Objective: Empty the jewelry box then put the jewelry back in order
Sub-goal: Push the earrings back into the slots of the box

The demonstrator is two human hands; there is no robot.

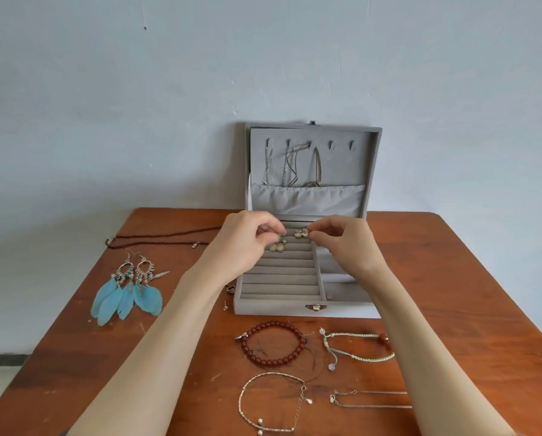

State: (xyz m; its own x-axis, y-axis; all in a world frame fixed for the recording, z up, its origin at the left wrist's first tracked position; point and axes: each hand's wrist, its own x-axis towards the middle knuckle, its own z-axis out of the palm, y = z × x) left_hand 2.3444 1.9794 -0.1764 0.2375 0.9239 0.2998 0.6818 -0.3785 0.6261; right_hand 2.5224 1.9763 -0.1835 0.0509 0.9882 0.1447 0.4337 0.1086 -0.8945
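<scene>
Now your wooden table (452,278) carries the grey jewelry box (307,306), lid up against the wall. Over its ring rolls at the back, your left hand (247,243) pinches an oval drop earring (277,247) that hangs just below its fingertips, while your right hand (342,243) pinches a small silver earring (302,233) at its fingertips.

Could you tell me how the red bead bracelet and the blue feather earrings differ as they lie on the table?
The red bead bracelet is one closed ring of round beads; the blue feather earrings are a pair of long dangling pieces. The bracelet lies in front of the jewelry box, the earrings to its left. Both rest on the table, untouched.
</scene>
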